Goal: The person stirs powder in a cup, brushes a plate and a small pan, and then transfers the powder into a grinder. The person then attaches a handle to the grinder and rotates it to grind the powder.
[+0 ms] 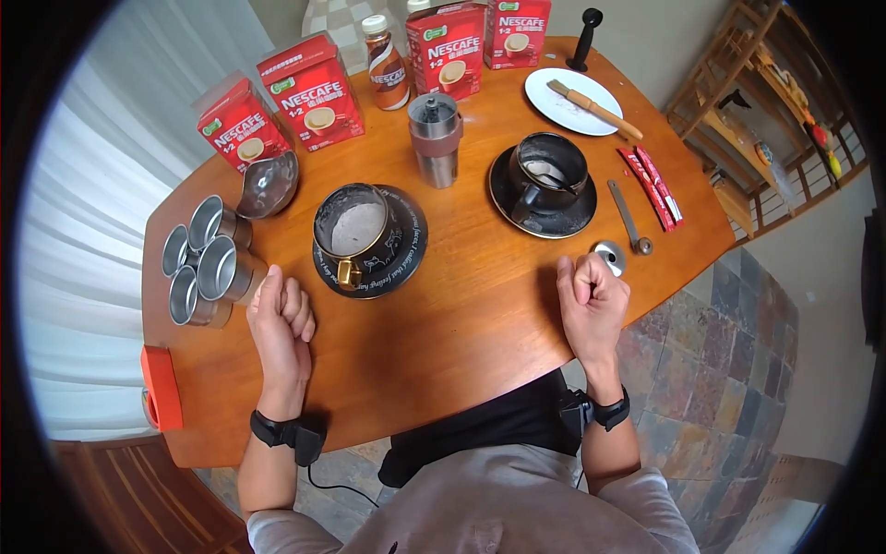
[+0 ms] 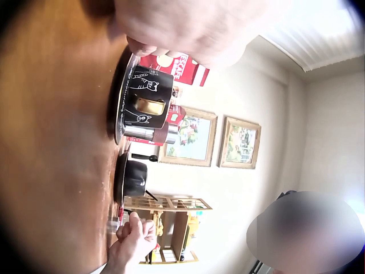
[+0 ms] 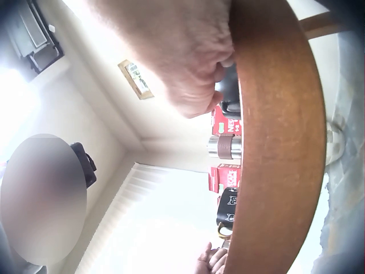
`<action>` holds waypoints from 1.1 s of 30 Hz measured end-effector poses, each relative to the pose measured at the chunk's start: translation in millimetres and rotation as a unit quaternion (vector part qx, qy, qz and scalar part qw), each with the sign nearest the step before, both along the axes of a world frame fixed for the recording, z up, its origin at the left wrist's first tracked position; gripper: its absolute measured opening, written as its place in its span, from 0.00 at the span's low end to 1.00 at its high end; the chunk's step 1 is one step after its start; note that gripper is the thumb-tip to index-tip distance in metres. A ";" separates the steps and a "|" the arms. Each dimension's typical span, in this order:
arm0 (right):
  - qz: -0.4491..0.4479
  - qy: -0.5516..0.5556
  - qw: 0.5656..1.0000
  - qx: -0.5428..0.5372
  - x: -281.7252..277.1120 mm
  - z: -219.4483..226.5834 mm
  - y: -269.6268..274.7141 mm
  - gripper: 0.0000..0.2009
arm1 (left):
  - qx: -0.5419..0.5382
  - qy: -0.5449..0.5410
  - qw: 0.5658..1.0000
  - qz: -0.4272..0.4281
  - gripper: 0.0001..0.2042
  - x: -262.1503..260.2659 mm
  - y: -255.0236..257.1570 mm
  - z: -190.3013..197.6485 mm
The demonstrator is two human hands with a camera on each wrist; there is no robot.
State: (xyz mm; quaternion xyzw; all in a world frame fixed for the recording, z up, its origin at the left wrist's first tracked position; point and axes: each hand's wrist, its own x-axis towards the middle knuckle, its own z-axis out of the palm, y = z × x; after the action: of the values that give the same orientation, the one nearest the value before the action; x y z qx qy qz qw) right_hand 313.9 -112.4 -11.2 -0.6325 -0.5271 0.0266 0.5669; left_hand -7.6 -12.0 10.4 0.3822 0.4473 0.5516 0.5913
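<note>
My left hand [image 1: 282,319] rests on the table with loosely curled fingers and holds nothing, close to the steel cups [image 1: 218,268] at the left. In front of it, a black mug [image 1: 349,226] with a gold handle holds pale powder and stands on a black saucer [image 1: 411,242] with white writing. My right hand [image 1: 592,309] lies near the table's front edge, fingers curled and holding nothing. Just beyond it is a small round metal part [image 1: 610,257]. A second black cup [image 1: 554,175], with a spoon and powder in it, sits on a dark saucer [image 1: 554,224] ahead.
A steel grinder [image 1: 435,138] stands mid-table. Red Nescafe boxes [image 1: 318,92] and a brown-labelled bottle [image 1: 386,69] line the back. At right are a brush [image 1: 595,109] on a white plate [image 1: 540,88], red sachets [image 1: 649,189] and a metal lever [image 1: 626,212]. An orange object [image 1: 161,388] sits left.
</note>
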 end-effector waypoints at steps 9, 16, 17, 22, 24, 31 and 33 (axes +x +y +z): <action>-0.006 0.056 0.998 0.030 5.0 -6.4 -1.1 0.24 | 0.140 0.144 0.979 0.046 0.07 8.6 -2.6 16.7; 0.013 0.070 0.997 0.025 5.4 -6.2 -1.6 0.24 | 0.347 0.472 0.806 -0.087 0.17 75.3 9.7 92.2; 0.014 0.073 0.997 0.024 5.2 -6.6 -2.1 0.24 | 0.349 0.492 0.790 -0.108 0.25 84.8 21.2 96.1; 0.025 0.058 0.997 0.050 6.8 -5.2 -3.6 0.22 | 0.342 0.549 0.737 -0.196 0.39 124.9 74.0 104.8; 0.032 0.056 0.996 0.054 8.0 -5.6 -4.3 0.22 | 0.350 0.564 0.720 -0.203 0.40 139.3 85.9 105.3; 0.061 0.052 0.994 0.076 11.4 -4.8 -3.5 0.21 | 0.257 0.554 0.751 -0.252 0.40 158.0 119.8 89.3; 0.068 0.058 0.993 0.072 12.3 -3.6 -2.9 0.21 | 0.229 0.563 0.751 -0.257 0.36 165.3 123.7 91.1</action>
State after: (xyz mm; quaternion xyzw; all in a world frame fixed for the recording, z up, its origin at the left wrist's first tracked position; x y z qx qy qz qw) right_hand 326.2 -115.3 -14.8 -0.5498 -0.5358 0.0639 0.6376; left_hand 157.8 111.7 101.5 0.8484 0.4439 0.1495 0.2467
